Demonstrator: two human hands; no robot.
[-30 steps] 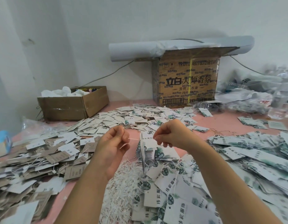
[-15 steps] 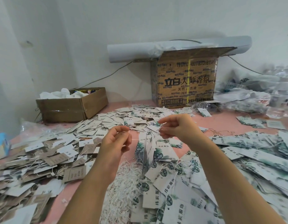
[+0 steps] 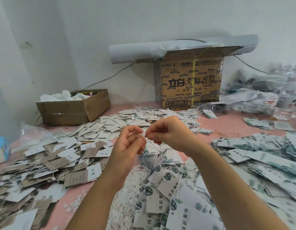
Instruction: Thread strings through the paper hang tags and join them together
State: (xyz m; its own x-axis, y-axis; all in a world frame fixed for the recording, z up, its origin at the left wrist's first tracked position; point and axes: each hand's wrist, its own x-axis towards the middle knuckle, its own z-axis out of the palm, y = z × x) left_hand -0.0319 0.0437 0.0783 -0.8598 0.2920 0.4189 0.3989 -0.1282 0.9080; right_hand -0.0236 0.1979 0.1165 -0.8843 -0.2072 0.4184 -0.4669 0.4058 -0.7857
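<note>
My left hand (image 3: 129, 145) and my right hand (image 3: 167, 131) meet above the table, fingertips almost touching. Each pinches an end of a thin white string (image 3: 149, 141) that loops down between them. A small bundle of white hang tags (image 3: 158, 161) with green leaf prints dangles from that string just below my hands. Beneath it lies a heap of loose white strings (image 3: 129, 188). More leaf-print tags (image 3: 170, 185) are piled at the lower centre and right.
Brown and white tags (image 3: 49, 161) cover the pink table (image 3: 227, 125) on the left and back. An open low carton (image 3: 72, 107) stands back left, a tall printed carton (image 3: 190, 82) with a paper roll (image 3: 135, 52) behind. Plastic bags (image 3: 253, 97) crowd the right.
My hands have come together, closing the gap between them. The hanging tag bundle has dropped a little lower and now dangles below both hands on the string.
</note>
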